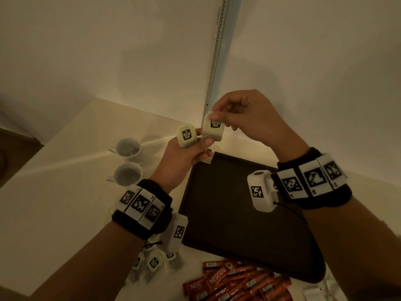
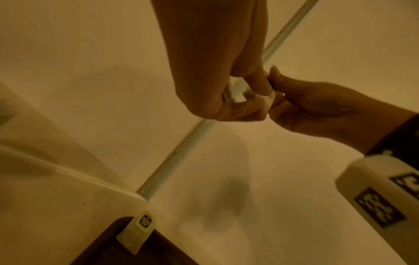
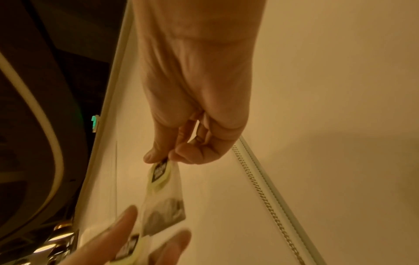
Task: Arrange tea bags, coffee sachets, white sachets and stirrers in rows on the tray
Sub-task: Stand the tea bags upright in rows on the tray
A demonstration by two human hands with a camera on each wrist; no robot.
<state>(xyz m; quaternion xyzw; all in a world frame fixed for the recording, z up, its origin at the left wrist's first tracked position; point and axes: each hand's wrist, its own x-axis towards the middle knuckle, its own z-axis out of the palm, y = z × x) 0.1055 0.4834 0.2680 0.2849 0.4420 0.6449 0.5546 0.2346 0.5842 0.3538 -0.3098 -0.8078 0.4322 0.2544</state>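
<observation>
Both hands raised above the far left corner of the dark tray (image 1: 238, 213). Right hand (image 1: 245, 115) pinching a tea bag (image 1: 213, 129) by its upper edge, bag hanging below thumb and forefinger; label reads "McCoy teas". Left hand (image 1: 184, 157) gripping a second tea bag (image 1: 187, 135), same label, touching the first. Another tea bag (image 2: 138, 231) lying on that tray corner. Near the tray's front edge: red sachets (image 1: 227, 283) marked "NESCAFE"; loose tea bags (image 1: 152, 263) off its front left corner.

The tray (image 1: 227, 213) sits on the counter (image 1: 65, 203). Two cups (image 1: 129, 160) stand left of it; tea bags (image 1: 152, 262) and coffee sachets (image 1: 236, 283) lie in front.
</observation>
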